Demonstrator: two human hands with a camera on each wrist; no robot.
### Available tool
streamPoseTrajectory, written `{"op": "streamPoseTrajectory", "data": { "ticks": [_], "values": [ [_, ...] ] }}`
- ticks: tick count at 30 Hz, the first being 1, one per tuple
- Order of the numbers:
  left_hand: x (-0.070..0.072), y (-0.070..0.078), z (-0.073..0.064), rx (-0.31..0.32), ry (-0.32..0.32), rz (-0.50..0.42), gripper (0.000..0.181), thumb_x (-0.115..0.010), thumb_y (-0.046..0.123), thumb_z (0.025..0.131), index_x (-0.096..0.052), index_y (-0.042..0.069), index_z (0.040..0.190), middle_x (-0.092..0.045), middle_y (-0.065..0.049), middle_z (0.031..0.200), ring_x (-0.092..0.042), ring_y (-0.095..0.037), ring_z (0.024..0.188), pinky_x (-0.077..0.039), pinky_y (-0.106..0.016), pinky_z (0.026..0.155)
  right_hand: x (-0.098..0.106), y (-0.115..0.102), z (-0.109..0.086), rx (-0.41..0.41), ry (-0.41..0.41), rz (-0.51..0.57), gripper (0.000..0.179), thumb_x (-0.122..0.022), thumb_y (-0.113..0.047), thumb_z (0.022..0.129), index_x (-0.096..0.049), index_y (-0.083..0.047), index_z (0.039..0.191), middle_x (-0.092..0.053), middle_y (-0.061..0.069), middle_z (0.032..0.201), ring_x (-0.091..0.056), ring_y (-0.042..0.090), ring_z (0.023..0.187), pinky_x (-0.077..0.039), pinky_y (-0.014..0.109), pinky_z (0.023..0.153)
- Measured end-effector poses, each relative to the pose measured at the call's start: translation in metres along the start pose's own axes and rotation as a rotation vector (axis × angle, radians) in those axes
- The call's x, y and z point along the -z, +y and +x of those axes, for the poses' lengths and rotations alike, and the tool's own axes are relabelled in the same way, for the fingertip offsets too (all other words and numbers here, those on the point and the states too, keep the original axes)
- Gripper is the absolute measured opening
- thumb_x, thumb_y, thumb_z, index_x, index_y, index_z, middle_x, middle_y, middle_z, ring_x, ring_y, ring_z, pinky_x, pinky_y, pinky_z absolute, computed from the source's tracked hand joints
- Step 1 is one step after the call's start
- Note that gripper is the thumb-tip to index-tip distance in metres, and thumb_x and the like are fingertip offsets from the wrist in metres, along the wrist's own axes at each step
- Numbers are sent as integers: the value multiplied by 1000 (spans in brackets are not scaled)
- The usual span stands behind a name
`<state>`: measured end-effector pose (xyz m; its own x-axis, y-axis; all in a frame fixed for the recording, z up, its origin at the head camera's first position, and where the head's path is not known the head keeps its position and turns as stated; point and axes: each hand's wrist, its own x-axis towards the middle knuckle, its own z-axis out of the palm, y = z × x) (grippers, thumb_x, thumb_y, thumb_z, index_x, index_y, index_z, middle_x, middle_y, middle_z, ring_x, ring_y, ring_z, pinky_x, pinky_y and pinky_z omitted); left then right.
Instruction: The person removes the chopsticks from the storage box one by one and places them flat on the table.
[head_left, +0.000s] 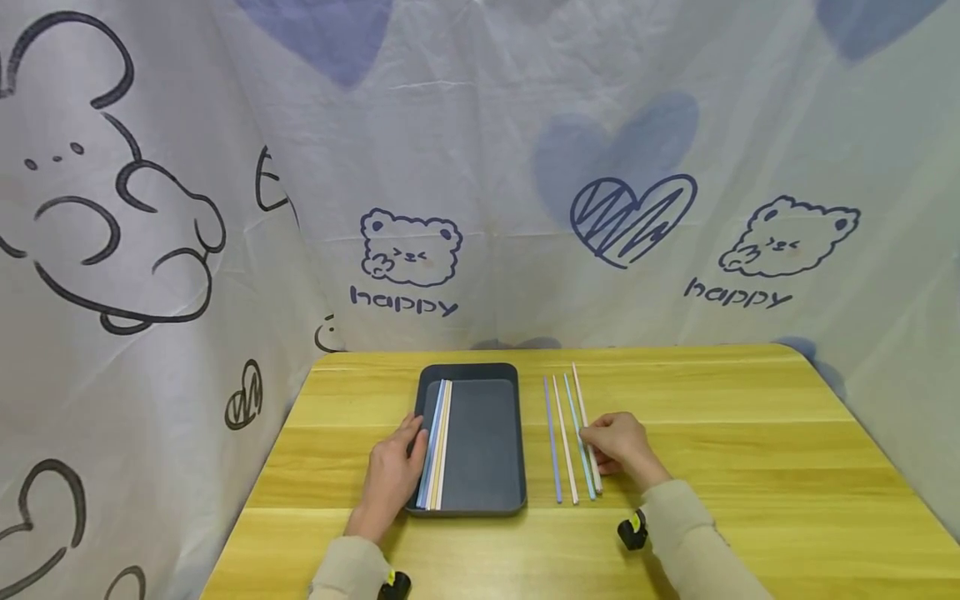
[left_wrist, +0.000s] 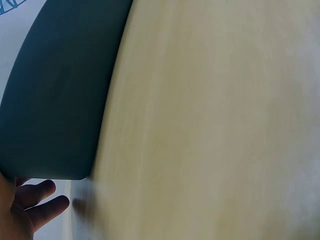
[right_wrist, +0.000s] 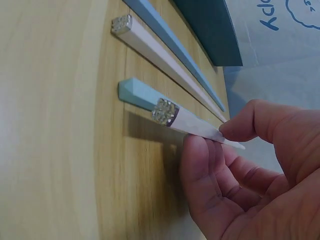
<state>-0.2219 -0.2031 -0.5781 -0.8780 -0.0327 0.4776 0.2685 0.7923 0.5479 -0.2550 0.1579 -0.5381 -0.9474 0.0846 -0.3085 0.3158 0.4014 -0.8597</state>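
Observation:
My right hand (head_left: 618, 446) pinches a pale pinkish-white chopstick (right_wrist: 192, 124) between thumb and fingers. Its glittery square end (right_wrist: 165, 112) overlaps a mint-blue chopstick (right_wrist: 137, 94) on the table. Beside these lie a pink chopstick (head_left: 566, 442) and a blue-violet chopstick (head_left: 552, 442), roughly parallel. At the dark grey tray's (head_left: 483, 442) left rim rests my left hand (head_left: 393, 471), its fingers fairly straight; part of its contact is hidden. Inside the tray, several blue, yellowish and white chopsticks (head_left: 437, 446) lie lengthwise along the left wall.
The wooden table (head_left: 787, 467) extends to both sides, with rounded far corners. Behind it and at the left hangs a pale cloth (head_left: 495, 183) printed with hearts and bears. A small dark camera (head_left: 632, 530) sits at the right wrist.

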Motion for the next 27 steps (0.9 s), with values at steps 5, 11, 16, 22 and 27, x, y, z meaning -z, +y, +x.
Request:
{"op": "streamPoseTrajectory", "data": {
  "ticks": [5,11,16,22,27],
  "values": [
    [1,0,1,7,-9,-7,38,-66,19,105,-69,-5,134,-66,-23,139,-65,-39,130,-57,-52,103,3,2,1,-8,14,-10,24,-71,-14,88,-72,5,103,-65,5,67,-62,14,54,-60,31,50],
    [1,-1,2,23,-13,-9,38,-66,19,105,-68,-4,135,-65,-24,141,-64,-39,131,-56,-52,104,7,2,0,-1,18,-33,26,-71,-14,90,-74,7,105,-68,7,70,-63,15,55,-60,31,51],
    [0,0,2,13,-6,-4,38,-66,19,105,-69,-4,135,-65,-24,141,-65,-40,130,-56,-52,104,8,3,2,-3,30,-61,28,-71,-13,90,-75,7,108,-70,9,71,-66,16,56,-62,33,52],
    [-1,-1,1,-55,51,4,34,-68,14,103,-70,-8,130,-68,-27,135,-69,-42,123,-60,-54,98,7,5,3,22,53,-98,27,-72,-11,90,-76,8,108,-72,13,72,-69,18,57,-63,34,53],
    [-1,-1,0,-61,52,2,34,-68,13,103,-70,-8,130,-68,-28,134,-69,-43,123,-60,-55,97,6,7,2,27,62,-98,24,-71,-7,90,-75,8,107,-72,13,72,-68,17,56,-63,34,52]
  ]
}}
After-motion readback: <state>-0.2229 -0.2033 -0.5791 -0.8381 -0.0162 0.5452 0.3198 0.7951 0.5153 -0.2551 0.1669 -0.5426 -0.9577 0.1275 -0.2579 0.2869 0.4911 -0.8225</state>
